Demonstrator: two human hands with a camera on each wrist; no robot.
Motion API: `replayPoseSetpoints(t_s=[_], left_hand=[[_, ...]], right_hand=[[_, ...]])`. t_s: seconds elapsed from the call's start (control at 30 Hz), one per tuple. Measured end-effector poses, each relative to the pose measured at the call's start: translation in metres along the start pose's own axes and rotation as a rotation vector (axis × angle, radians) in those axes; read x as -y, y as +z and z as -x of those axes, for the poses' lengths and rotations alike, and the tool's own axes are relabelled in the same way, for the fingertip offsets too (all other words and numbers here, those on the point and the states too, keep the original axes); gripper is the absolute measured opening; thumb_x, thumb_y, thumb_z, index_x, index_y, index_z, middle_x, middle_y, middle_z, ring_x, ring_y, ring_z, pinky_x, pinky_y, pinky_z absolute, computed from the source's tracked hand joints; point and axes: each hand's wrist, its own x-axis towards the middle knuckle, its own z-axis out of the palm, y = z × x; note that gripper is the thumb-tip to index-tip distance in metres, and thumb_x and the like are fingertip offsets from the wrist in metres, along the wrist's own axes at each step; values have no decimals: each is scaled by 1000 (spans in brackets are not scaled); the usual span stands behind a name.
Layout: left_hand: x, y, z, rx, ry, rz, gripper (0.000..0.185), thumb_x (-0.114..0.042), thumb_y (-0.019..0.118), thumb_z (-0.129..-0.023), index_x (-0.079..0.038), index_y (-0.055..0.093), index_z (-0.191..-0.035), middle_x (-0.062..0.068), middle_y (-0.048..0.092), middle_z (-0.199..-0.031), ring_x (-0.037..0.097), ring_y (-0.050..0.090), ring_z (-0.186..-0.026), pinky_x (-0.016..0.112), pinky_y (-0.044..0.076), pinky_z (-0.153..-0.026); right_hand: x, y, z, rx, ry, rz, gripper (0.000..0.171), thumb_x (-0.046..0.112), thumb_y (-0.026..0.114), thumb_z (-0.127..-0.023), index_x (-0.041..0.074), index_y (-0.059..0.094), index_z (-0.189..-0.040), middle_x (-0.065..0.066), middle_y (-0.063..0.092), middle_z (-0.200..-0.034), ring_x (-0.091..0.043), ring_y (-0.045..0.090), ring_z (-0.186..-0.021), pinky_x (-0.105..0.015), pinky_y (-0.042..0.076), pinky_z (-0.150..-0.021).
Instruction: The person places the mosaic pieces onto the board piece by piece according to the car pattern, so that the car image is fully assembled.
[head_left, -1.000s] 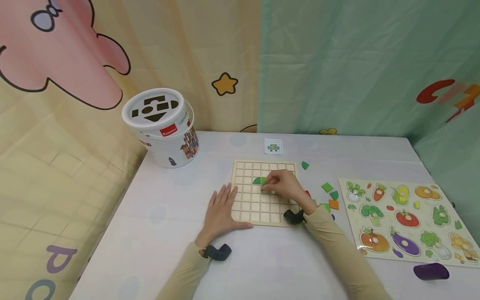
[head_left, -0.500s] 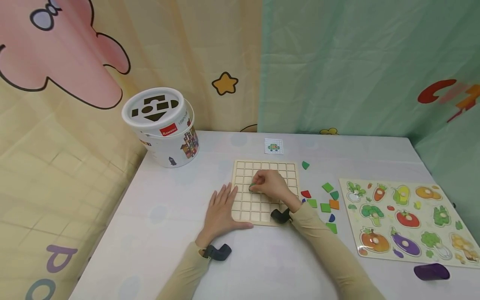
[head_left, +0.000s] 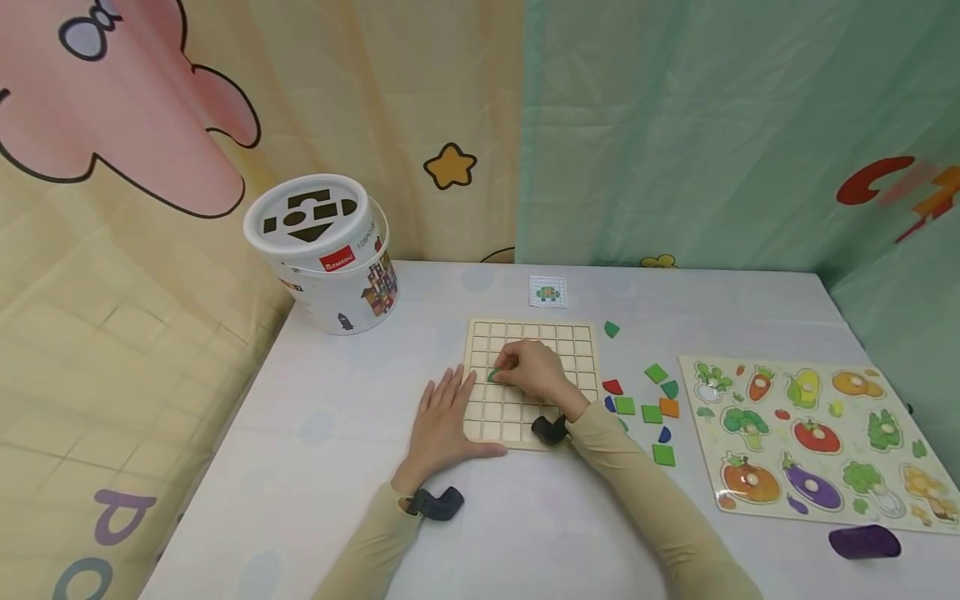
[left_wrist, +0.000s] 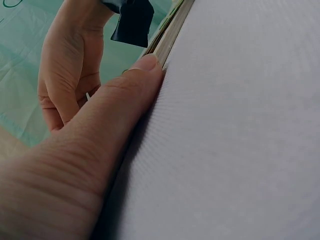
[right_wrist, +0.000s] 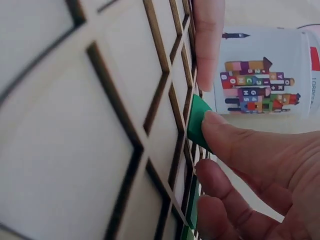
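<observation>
My right hand [head_left: 534,369] pinches a green quarter-round tile [right_wrist: 197,120] between thumb and fingers, over the left part of a wooden grid board [head_left: 577,342]. In the right wrist view the tile is tilted against the grid's raised lines; other green [right_wrist: 193,207] shows in the grid below the fingers. My left hand [head_left: 441,421] lies with spread, straight fingers along the board's left side. Its thumb [left_wrist: 142,70] touches the board's front edge in the left wrist view. Cells beneath the right hand are hidden from the head camera.
Loose red, blue, green and orange tiles [head_left: 652,414] lie right of the board. A small picture card [head_left: 548,292] sits behind it. Farther right are a vegetable puzzle [head_left: 780,425] and a purple object [head_left: 865,542]. A white bucket [head_left: 330,292] stands back left.
My right hand has moved left across the board with the green tile, and its arm uncovers several loose tiles on the right. My left hand stays in place.
</observation>
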Motion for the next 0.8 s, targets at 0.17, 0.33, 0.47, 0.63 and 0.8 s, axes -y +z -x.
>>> replayPoseSetpoints(t_s=[0.17,0.33,0.47,0.63,0.8], left_hand=[[-1,-1,0,3,1,3,126,-87,56,-60,-12,15,-153,9,8,-158,22,1,-144,40,-4,-114],[-1,-1,0,3,-1,7,126,-86,57,-60,-12,15,-153,9,9,-158,22,2,-144,41,-3,-114],[-1,-1,0,8,-2,6,126,-87,56,-60,-12,15,-153,9,8,-158,22,1,-144,40,-3,-114],[-1,-2,0,-6,6,10,126,-86,56,-60,-11,17,-153,10,11,-157,23,3,-144,42,-1,-114],[-2,-2,0,-30,15,13,125,-85,59,-60,-10,20,-152,11,14,-157,25,6,-143,44,2,-114]], right_hand=[[2,-3,1,18,23,27,9,26,78,-80,18,74,-84,10,66,-76,-8,55,-67,-27,44,-59],[1,-3,0,22,29,55,7,24,76,-82,19,76,-86,10,67,-79,-8,56,-69,-27,45,-61],[1,-3,-1,24,28,63,7,24,76,-81,19,76,-85,9,68,-79,-8,56,-69,-28,45,-61],[1,-5,-1,36,7,92,7,25,75,-82,20,77,-88,6,70,-88,-8,53,-66,-26,43,-56],[1,-7,2,62,-9,111,11,24,73,-84,21,78,-93,4,71,-94,-9,49,-62,-24,38,-52]])
